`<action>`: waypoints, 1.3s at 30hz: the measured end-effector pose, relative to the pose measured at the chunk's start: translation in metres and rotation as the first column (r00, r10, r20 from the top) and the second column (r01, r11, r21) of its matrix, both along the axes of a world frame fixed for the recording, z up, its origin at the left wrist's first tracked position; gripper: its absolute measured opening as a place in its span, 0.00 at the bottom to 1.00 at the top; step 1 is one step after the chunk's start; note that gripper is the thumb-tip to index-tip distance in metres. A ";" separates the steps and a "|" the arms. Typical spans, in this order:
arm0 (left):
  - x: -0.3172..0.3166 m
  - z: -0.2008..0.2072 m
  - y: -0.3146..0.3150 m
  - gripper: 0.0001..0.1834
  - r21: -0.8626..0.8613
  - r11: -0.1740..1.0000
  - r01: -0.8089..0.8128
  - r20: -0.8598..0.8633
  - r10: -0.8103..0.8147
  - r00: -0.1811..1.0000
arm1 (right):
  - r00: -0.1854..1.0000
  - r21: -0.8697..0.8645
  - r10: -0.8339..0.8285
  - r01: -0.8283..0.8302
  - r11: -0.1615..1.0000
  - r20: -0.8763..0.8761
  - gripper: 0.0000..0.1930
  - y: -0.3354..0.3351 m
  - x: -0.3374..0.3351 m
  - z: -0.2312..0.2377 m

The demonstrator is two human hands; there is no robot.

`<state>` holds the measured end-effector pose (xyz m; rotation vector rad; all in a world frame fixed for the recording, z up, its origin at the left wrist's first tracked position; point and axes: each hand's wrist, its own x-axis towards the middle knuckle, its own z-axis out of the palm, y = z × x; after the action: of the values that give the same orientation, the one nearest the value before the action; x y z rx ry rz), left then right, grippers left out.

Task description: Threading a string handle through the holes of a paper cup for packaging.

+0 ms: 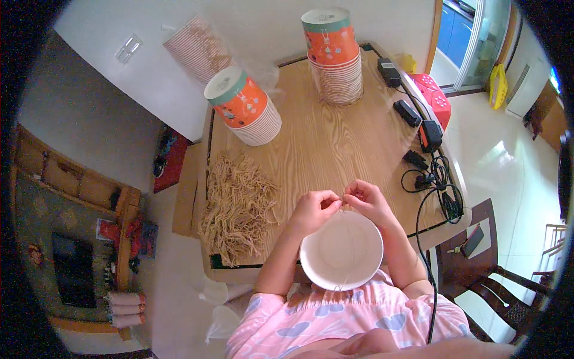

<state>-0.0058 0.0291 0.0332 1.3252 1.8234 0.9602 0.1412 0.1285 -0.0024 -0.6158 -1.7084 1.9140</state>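
Observation:
In front of my body a white paper bucket [344, 254] stands with its open mouth facing up. A thin string [342, 216] appears at its far rim, and a faint line of it crosses the mouth to a small loop at the near rim. My left hand [315, 210] and my right hand [372, 206] meet just past the far rim. Both are closed, fingertips pinching the string close together. Something small and red shows at the fingers of my right hand. A heap of beige cords [239, 209] lies to the left of my left hand.
Stacks of upside-down orange and green paper buckets stand at the table's back left [245, 107] and back middle [332, 57]. Black power adapters and a coiled cable [445, 194] line the right edge. A red plastic stool [431, 99] and a dark wooden chair [469, 242] stand beyond it.

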 end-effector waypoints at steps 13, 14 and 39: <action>-0.007 -0.025 0.008 0.05 0.057 0.988 -0.146 0.000 0.146 0.989 | 0.982 -0.107 0.057 -0.038 0.994 0.182 0.12 -0.005 0.000 -0.001; -0.006 -0.025 0.009 0.05 0.057 0.988 -0.145 -0.001 0.146 0.989 | 0.987 -0.206 0.067 -0.036 0.978 0.148 0.12 -0.005 -0.002 0.000; -0.010 0.011 -0.003 0.18 0.175 0.983 0.057 0.176 -0.088 0.980 | 0.996 -0.066 0.074 -0.071 0.995 0.047 0.05 -0.004 0.007 0.015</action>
<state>-0.0156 0.0263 0.0439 1.3469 1.5725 1.1786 0.1480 0.1246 0.0129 -0.6381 -1.7271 2.0271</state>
